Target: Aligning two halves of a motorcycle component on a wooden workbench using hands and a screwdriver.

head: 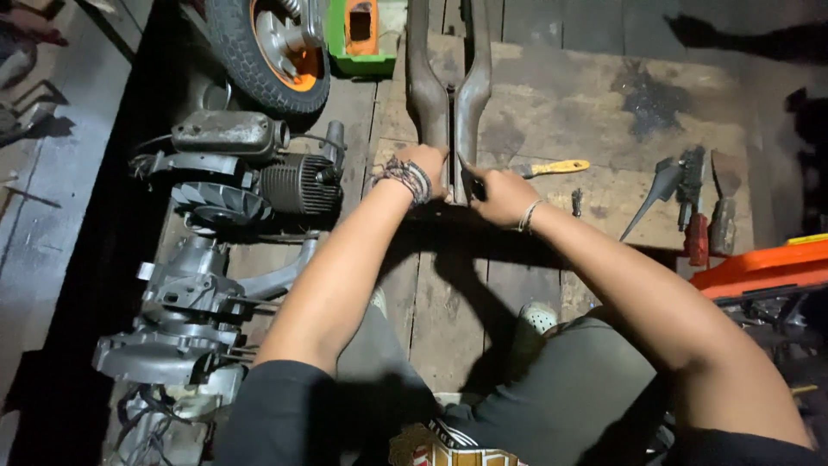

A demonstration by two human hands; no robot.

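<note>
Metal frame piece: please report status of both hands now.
Left hand grips metal frame piece at its near end. Right hand holds small tool against it. Yellow-handled brush lies beside, apart.

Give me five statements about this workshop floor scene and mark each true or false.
1. Both hands are on the metal fork. True: the left hand and right hand grip the lower end of the metal fork.
2. A yellow-handled tool lies just past the right hand. True: the yellow-handled tool lies on the wooden floor.
3. The wheel has a blue rim. False: the wheel has an orange rim.
4. The engine lies to the person's right. False: the engine lies to their left.
5. The left wrist is bare. False: it wears bracelets.
</note>
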